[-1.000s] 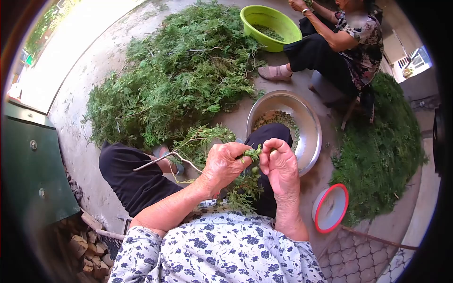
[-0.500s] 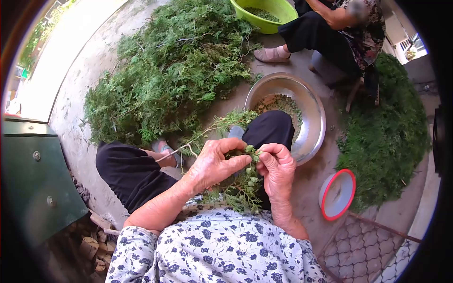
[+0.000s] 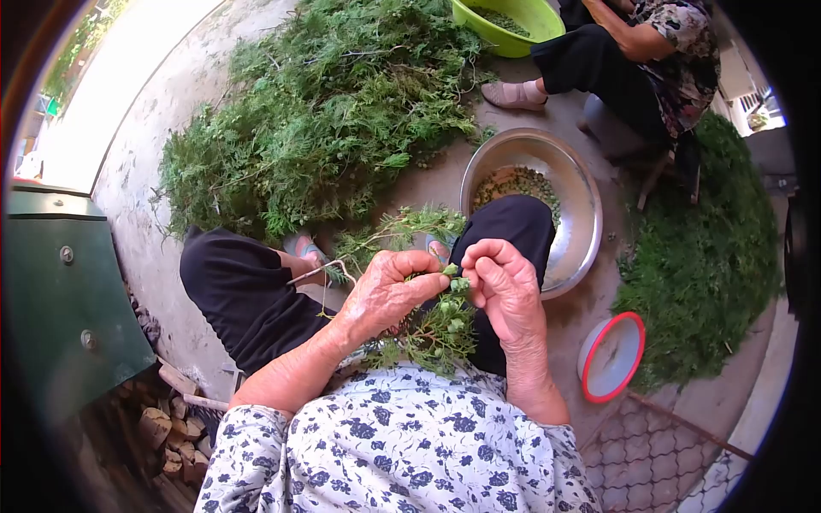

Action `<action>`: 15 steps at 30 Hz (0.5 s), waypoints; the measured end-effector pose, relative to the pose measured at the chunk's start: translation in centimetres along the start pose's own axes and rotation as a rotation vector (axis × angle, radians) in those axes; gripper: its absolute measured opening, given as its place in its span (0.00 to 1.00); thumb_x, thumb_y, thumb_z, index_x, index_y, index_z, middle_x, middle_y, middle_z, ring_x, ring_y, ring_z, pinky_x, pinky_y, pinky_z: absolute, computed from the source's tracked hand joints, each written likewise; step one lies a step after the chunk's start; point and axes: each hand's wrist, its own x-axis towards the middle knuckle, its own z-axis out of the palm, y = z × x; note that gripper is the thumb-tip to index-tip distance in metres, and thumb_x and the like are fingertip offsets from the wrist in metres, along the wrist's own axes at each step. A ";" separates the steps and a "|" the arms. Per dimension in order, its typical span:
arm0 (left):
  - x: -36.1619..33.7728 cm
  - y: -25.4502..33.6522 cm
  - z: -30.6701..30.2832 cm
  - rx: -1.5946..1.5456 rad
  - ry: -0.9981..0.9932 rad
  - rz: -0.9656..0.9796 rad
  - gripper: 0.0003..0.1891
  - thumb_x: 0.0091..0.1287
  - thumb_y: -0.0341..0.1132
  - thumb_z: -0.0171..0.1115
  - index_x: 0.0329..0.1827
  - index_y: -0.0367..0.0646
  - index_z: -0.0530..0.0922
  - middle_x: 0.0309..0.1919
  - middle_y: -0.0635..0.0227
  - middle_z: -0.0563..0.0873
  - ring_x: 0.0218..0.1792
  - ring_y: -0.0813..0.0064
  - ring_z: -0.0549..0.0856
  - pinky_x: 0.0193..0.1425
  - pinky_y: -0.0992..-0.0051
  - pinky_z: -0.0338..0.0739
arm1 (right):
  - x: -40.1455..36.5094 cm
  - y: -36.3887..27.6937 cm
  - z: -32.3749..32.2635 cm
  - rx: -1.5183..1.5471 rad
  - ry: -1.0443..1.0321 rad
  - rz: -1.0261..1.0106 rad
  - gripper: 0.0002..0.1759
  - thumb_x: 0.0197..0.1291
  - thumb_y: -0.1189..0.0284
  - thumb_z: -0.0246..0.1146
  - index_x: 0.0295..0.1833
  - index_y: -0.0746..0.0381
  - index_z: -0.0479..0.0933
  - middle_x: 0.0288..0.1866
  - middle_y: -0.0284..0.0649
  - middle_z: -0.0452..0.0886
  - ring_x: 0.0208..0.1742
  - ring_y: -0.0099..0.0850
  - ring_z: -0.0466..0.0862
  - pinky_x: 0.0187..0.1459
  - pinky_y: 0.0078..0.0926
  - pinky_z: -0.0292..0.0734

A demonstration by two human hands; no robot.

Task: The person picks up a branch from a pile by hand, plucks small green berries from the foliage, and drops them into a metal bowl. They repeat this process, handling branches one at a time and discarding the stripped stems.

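Left hand (image 3: 385,291), mid-frame: fingers clamped on an evergreen sprig (image 3: 440,333) that hangs over the lap, foliage trailing towards the patterned shirt (image 3: 398,427). Right hand (image 3: 509,295), just right of it: thumb and forefinger close to the sprig's upper end; cannot tell whether they pinch anything.

Handling notes (judgement): left grip best set close to the round green cones (image 3: 456,323), so the thin stem does not whip. Right fingers should take one at its base, with a short twist rather than a long pull. Working nearer the steel basin (image 3: 580,231), right of centre, would lessen loss into the lap.

Surface: concrete floor (image 3: 145,205), pale at left. Branch pile (image 3: 325,120) upper left to centre; second green heap (image 3: 701,265) at right. Red-rimmed bowl (image 3: 616,355), tilted, lower right.

Room: another person (image 3: 616,85) seated upper right, beside a lime-green tub (image 3: 517,43). Cut firewood (image 3: 156,427) lower left; strong light upper left.
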 end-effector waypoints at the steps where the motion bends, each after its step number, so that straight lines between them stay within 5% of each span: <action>1: 0.0 -0.3 0.0 0.018 0.012 0.055 0.09 0.58 0.33 0.63 0.27 0.35 0.77 0.18 0.78 0.72 0.23 0.89 0.68 0.26 0.81 0.63 | -0.1 0.0 0.3 -0.077 -0.015 0.036 0.10 0.61 0.70 0.62 0.44 0.66 0.75 0.33 0.32 0.78 0.27 0.13 0.72 0.24 0.08 0.64; 6: -0.4 -0.6 0.0 -0.001 -0.011 0.054 0.09 0.57 0.34 0.63 0.29 0.35 0.79 0.18 0.76 0.75 0.20 0.89 0.71 0.21 0.81 0.65 | 0.6 0.4 0.3 -0.324 -0.108 0.068 0.09 0.59 0.68 0.64 0.37 0.64 0.78 0.24 0.29 0.77 0.21 0.12 0.68 0.18 0.09 0.60; 9: -0.6 0.1 0.0 -0.026 0.002 0.033 0.08 0.57 0.34 0.63 0.29 0.36 0.80 0.17 0.76 0.74 0.19 0.89 0.71 0.20 0.82 0.65 | 1.0 1.0 0.1 -0.217 -0.036 0.143 0.09 0.59 0.68 0.64 0.36 0.64 0.78 0.24 0.29 0.77 0.19 0.12 0.68 0.16 0.09 0.59; 11: -0.1 -0.8 0.1 -0.060 0.016 0.141 0.08 0.58 0.33 0.63 0.29 0.36 0.80 0.16 0.78 0.73 0.19 0.90 0.70 0.20 0.82 0.63 | 1.2 1.0 -0.3 -0.112 -0.076 0.184 0.08 0.60 0.69 0.62 0.38 0.63 0.77 0.29 0.33 0.79 0.22 0.14 0.72 0.19 0.09 0.63; 15: -0.3 -0.2 -0.3 -0.126 0.046 -0.015 0.08 0.59 0.33 0.62 0.29 0.37 0.80 0.18 0.80 0.74 0.21 0.91 0.69 0.22 0.84 0.62 | 1.6 0.2 -0.5 0.117 -0.074 0.042 0.09 0.62 0.71 0.60 0.44 0.63 0.73 0.38 0.38 0.79 0.30 0.19 0.77 0.26 0.12 0.68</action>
